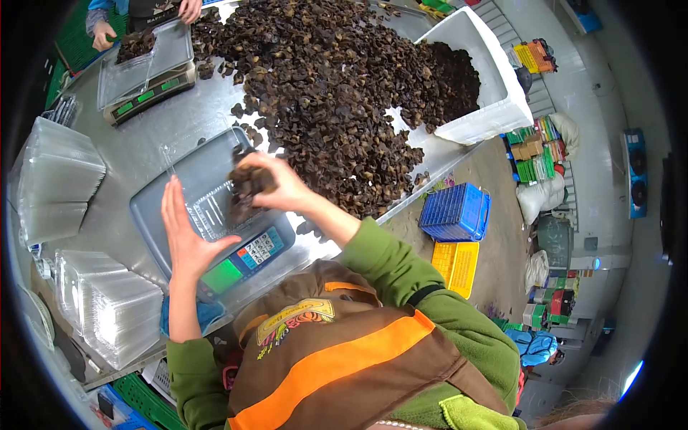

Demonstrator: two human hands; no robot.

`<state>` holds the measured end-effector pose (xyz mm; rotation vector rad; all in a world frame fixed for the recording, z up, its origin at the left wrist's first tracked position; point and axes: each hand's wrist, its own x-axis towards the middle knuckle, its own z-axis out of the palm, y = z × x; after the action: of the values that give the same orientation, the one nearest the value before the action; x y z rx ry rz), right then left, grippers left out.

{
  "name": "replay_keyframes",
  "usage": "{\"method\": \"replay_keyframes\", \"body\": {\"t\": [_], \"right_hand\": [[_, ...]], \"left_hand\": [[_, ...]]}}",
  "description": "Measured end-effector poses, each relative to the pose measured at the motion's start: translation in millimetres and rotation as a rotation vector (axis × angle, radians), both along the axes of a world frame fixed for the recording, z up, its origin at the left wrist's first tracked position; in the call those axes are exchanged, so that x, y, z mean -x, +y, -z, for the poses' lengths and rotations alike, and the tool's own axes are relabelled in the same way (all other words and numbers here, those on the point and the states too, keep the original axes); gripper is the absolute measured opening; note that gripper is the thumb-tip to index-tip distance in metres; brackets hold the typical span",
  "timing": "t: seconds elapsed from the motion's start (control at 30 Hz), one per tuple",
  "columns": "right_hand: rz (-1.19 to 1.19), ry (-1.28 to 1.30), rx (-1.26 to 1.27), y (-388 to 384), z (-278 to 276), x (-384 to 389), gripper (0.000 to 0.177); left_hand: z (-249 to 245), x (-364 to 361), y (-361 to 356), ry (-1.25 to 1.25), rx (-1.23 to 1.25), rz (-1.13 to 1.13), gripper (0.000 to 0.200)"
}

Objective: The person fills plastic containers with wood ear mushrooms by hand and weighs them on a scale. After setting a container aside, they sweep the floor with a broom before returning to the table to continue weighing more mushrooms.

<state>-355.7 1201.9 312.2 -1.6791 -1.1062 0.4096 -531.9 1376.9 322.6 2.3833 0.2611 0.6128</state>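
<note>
My right hand (pixel 281 184) is closed around a clump of dark brown wood ear mushrooms (pixel 247 185). It holds them over a clear plastic tray (pixel 208 211) on the grey platform of a digital scale (pixel 154 193). At the left side of the tray, my left hand (pixel 185 226) is spread, thumb stretched toward the keypad (pixel 260 247). A green display (pixel 221 276) glows beside the keypad. Right behind my right hand begins a large heap of the same mushrooms (pixel 337 100), spread over the metal table (pixel 208 107).
Stacks of clear trays (pixel 61 179) stand at the left. Across the table, a person's hands (pixel 104 34) are near a second scale (pixel 147 89) bearing a tray of mushrooms. A white foam box (pixel 494 107) lies tipped at the far right. Blue (pixel 455 213) and yellow crates (pixel 455 269) sit on the floor.
</note>
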Motion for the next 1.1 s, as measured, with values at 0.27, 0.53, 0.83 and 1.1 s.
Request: {"method": "replay_keyframes", "body": {"t": [0.27,0.53,0.83,1.1], "right_hand": [[-0.096,-0.315,0.432,44,-9,27,0.069],[0.091,-0.187,0.185,35,1,3,0.029],[0.145,0.387,0.197,23,2,9,0.019],[0.368,0.441,0.039,-31,-19,-15,0.019]], "left_hand": [[41,-16,-2,-0.037,0.083,0.005,0.12],[35,-20,-11,-0.07,0.171,-0.134,0.101],[41,-2,-12,-0.154,0.472,-0.279,0.082],[59,27,12,-0.245,0.643,-0.439,0.048]]}}
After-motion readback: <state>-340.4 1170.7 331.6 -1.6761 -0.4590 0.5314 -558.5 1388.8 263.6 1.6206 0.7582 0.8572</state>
